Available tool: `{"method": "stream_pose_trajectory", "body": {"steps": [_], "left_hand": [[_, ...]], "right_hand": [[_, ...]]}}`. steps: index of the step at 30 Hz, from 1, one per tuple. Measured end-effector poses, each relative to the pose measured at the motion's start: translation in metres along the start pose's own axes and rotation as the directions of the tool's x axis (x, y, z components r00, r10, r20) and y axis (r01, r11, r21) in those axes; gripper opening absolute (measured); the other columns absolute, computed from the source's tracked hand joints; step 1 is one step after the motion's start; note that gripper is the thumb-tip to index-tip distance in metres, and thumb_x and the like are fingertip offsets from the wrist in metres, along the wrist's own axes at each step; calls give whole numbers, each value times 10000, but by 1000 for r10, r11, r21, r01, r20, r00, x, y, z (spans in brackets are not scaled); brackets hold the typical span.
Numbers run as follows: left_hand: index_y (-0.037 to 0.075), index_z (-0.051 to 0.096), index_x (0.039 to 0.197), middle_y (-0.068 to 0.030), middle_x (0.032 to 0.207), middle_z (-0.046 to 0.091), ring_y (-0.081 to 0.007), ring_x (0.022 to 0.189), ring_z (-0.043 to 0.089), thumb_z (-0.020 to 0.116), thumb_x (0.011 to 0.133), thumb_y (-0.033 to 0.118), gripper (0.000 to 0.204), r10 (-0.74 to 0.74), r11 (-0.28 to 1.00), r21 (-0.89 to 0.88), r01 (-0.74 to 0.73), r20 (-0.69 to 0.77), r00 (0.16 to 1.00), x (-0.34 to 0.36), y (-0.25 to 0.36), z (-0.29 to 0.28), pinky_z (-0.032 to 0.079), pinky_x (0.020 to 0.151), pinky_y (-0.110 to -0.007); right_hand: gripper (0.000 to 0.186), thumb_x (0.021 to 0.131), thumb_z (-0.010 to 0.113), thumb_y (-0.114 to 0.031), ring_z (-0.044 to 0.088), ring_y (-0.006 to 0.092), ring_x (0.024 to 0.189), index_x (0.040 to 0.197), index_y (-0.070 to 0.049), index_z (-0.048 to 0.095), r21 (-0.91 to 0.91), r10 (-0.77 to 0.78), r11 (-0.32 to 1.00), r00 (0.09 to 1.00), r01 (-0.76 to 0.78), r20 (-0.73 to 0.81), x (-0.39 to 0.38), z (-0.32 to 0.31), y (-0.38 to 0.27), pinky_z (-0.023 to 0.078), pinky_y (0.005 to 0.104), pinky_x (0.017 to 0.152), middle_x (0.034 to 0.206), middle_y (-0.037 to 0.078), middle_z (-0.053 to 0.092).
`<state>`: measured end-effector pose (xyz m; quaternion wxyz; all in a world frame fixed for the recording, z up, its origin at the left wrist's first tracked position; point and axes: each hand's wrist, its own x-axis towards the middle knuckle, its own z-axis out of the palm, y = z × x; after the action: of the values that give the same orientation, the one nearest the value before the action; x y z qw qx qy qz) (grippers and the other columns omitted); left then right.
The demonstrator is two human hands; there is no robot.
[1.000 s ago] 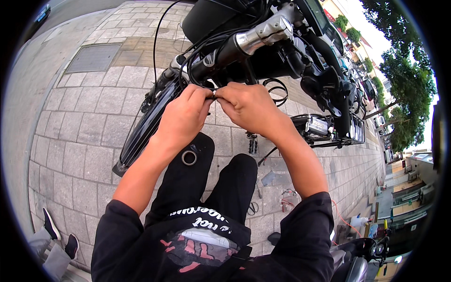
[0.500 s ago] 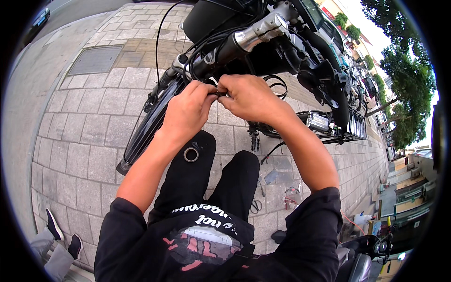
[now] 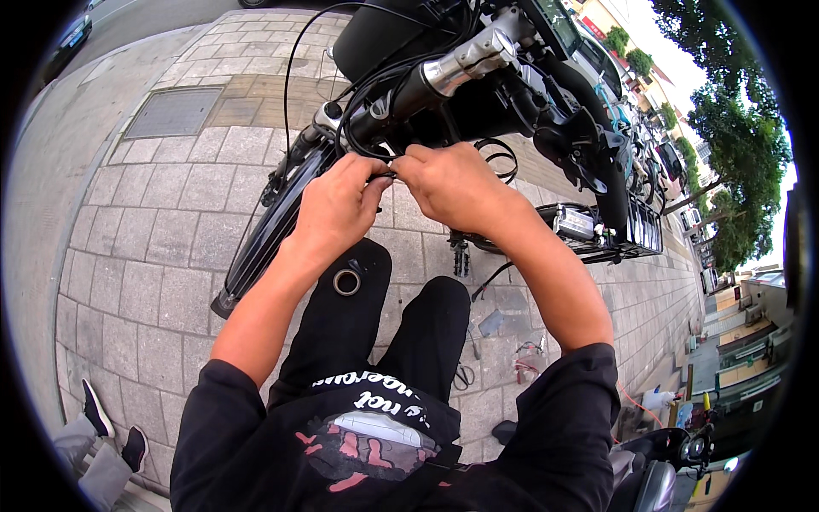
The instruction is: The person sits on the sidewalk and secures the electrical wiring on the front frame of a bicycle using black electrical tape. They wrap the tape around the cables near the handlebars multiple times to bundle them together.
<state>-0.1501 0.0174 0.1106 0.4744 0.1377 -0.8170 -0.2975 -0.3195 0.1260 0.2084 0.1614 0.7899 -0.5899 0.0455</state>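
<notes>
So both bare hands are up at the front of a black bike (image 3: pixel 414 92), right beside the head tube. The left hand (image 3: pixel 339 200) has its fingers pinched on a thin dark piece (image 3: pixel 389 176), and the right hand (image 3: pixel 445 183) has its fingers closed on the same bit from the other side, knuckles up. They're almost touching. The piece is mostly buried in the grip, so can't tell if it's cable or a strip of something. It sits just below the bundle of black cables (image 3: pixel 341 128) that loops around the frame, with the dark front mudguard (image 3: pixel 271 232) running off down to the left.

A roll of tape (image 3: pixel 346 282) rests on the left trouser leg (image 3: pixel 328 328), near the knee edge. On the paving (image 3: pixel 209 184), to the right of the knees, there's a flat grey scrap (image 3: pixel 490 323), some scissors (image 3: pixel 464 376) and a red tool-ish thing (image 3: pixel 528 367), too small to make out. Over by the paving's lower left edge, someone else's dark shoes (image 3: pixel 134 448) poke in.
</notes>
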Motion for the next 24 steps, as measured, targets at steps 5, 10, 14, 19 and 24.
{"method": "stream_pose_trajectory", "body": {"steps": [5,10,14,19,24], "left_hand": [[38,755,1088,-117,967,734,-313,782,732,784,954,68,141,51,997,58,-54,42,998,1,4,-3,573,680,-399],[36,757,1111,-110,948,742,-270,725,715,777,986,96,140,101,994,28,-102,43,994,7,-3,-4,563,659,-371],[19,744,1154,-86,917,744,-157,679,673,774,1003,88,168,-191,971,-105,213,185,964,3,-6,-8,543,642,-322],[3,732,1283,-47,940,731,-61,653,562,817,994,134,329,-183,973,-89,212,253,950,6,4,-14,491,624,-252],[-6,752,1223,-65,976,747,-74,670,583,786,1031,165,259,-102,994,-10,108,236,966,11,6,-13,496,619,-264]], "right_hand": [[54,949,721,-115,726,354,768,962,-63,715,44,-6,999,1000,5,2,-1,2,5,580,459,656,863,99,687],[129,973,723,-150,741,351,814,1060,-59,750,110,67,992,997,-62,-49,-4,4,4,591,454,688,938,111,738],[261,1028,698,-212,752,283,802,1191,-17,756,483,459,807,875,-339,-153,-24,2,-15,588,381,728,1022,138,791],[356,1017,731,-288,723,209,865,1201,16,753,792,749,284,641,-540,169,-57,58,-36,568,351,792,1068,145,768],[508,990,777,-339,749,329,1044,1360,-1,698,912,798,249,603,-326,-2,-35,122,-60,575,386,952,1345,195,686]]}}
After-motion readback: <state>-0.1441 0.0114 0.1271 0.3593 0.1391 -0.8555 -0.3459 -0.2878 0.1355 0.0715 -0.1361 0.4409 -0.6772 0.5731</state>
